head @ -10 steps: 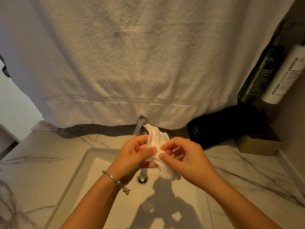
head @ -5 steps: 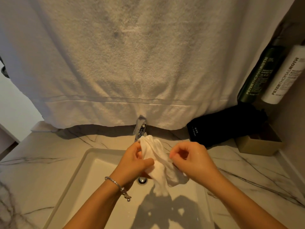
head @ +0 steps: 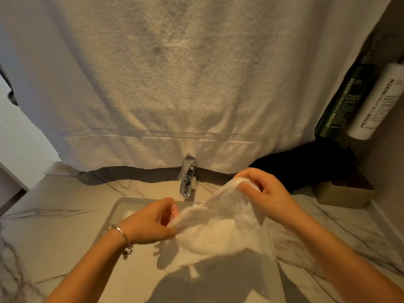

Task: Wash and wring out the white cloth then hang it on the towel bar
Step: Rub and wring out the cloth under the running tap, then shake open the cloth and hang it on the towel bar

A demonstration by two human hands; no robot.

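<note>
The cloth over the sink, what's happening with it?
A person holds a small white cloth over the sink, one edge pinched in the left hand and another in the right hand, so it is spread between them. The right hand is raised higher, near the tap, which shows no water running. A big towel hangs behind. The cloth is not hung up yet.

A marble-veined tabletop [head: 54, 217] surrounds a white rectangular sink [head: 131, 270], with a chrome faucet [head: 187, 181] just beyond the hands. Behind it hangs a large white towel [head: 175, 84]; two bottles [head: 358, 101] lean in the dim right corner under warm light.
</note>
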